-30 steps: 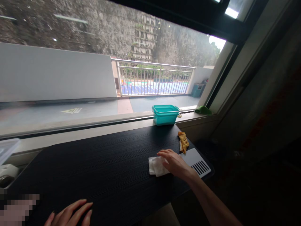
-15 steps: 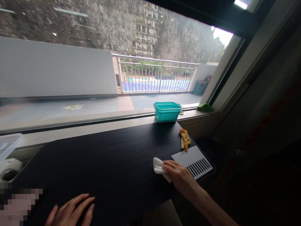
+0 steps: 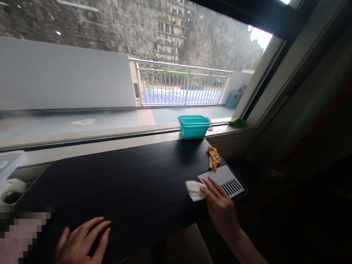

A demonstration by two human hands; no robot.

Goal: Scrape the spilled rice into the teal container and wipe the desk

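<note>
Two hands are noted on the black bench (image 3: 123,183). The left hand (image 3: 82,242) lies flat, fingers spread, grasping nothing. The right hand (image 3: 220,207) is pressed, fingers extended, on a white cloth (image 3: 194,190) at the edge of a white vented panel (image 3: 224,179). One teal tub (image 3: 194,127) is set on the windowsill (image 3: 137,142); its contents cannot be seen.

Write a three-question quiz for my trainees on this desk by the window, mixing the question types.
1. True or false: the right hand rests its fingers on a white cloth on the black desk.
2. What lies between the teal tub and the white vented panel? A) a yellow cloth B) a red mug C) a glass bottle
3. Fill in: the left hand lies ____ on the desk, holding nothing.

Key: 1 true; 2 A; 3 flat.
</note>
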